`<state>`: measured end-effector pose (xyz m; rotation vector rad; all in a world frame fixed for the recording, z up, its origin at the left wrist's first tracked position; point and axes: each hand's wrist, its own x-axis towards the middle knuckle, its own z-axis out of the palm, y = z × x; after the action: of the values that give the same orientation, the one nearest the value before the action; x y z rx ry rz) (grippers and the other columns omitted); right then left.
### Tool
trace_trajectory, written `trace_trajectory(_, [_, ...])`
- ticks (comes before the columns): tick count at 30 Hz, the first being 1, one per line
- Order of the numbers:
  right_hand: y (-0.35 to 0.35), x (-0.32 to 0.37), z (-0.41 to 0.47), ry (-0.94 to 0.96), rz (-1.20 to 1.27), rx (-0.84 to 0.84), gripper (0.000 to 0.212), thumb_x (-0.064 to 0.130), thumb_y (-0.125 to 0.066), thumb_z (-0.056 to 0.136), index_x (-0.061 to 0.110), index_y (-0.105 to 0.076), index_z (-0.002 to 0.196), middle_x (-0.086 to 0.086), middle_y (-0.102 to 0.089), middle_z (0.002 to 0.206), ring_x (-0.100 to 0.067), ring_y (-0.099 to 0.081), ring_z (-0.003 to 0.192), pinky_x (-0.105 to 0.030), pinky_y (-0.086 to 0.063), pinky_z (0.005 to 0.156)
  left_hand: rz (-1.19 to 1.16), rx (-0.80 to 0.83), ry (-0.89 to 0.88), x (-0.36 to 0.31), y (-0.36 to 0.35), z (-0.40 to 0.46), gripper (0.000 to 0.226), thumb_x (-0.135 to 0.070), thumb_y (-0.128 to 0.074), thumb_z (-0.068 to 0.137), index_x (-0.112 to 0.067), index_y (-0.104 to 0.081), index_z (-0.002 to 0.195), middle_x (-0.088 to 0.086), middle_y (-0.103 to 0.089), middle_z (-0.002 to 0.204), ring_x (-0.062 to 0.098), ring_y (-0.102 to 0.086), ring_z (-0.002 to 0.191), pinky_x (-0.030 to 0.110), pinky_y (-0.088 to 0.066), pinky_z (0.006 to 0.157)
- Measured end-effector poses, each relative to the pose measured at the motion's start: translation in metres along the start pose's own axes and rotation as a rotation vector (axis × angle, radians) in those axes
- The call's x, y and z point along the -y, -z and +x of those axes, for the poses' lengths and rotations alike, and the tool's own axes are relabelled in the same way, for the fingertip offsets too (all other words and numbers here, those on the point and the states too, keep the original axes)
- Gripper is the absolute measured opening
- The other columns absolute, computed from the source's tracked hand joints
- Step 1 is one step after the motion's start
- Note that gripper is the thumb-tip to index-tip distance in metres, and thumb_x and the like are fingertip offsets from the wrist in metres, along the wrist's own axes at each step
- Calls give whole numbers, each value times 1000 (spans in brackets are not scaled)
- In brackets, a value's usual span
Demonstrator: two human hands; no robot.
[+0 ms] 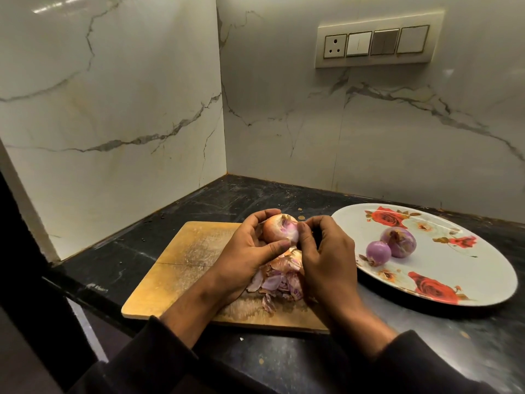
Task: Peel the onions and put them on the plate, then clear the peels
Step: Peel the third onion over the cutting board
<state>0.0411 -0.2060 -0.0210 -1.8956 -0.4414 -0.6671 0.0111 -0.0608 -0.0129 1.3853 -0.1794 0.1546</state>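
On black counter (pixel 284 194), marble-walled corner: board (pixel 181 268), plate (pixel 460 251).

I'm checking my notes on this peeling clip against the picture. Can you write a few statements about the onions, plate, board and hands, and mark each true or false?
1. Two peeled onions lie on the plate. True: a small onion and a larger onion sit side by side.
2. The left hand holds an onion above the board. True.
3. The held onion is fully peeled. False: brown skin still covers part of it.
4. The peels are piled on the plate. False: they lie on the board, beneath the hands.
5. The right hand rests flat on the counter. False: its fingers pinch at the held onion's skin.
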Motion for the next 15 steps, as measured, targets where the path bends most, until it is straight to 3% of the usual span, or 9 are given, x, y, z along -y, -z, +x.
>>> trace_trajectory(6, [-2,-4,3,-139,167,7,9,20,-59,101,19,-63,93,4,-65,83,-7,-62,76,-13,-48,61,-61,19,18,-1,1,2,60,2,-70,80,-16,-52,134,10,-63,129,21,-68,114,31,-59,85])
trace_trajectory(11, [-4,-10,6,-369,383,53,18,27,-58,101,12,-68,103,-5,-73,94,-20,-71,89,-34,-61,76,-76,31,21,0,2,2,57,7,-65,85,-16,-51,135,11,-62,131,24,-67,117,32,-60,87])
trace_trajectory(15, [-3,-9,5,-485,592,121,24,31,-57,102,11,-68,109,-7,-74,101,-20,-73,94,-33,-61,78,-66,20,19,-2,2,2,61,-2,-70,78,-17,-52,134,10,-62,131,24,-67,116,33,-60,88])
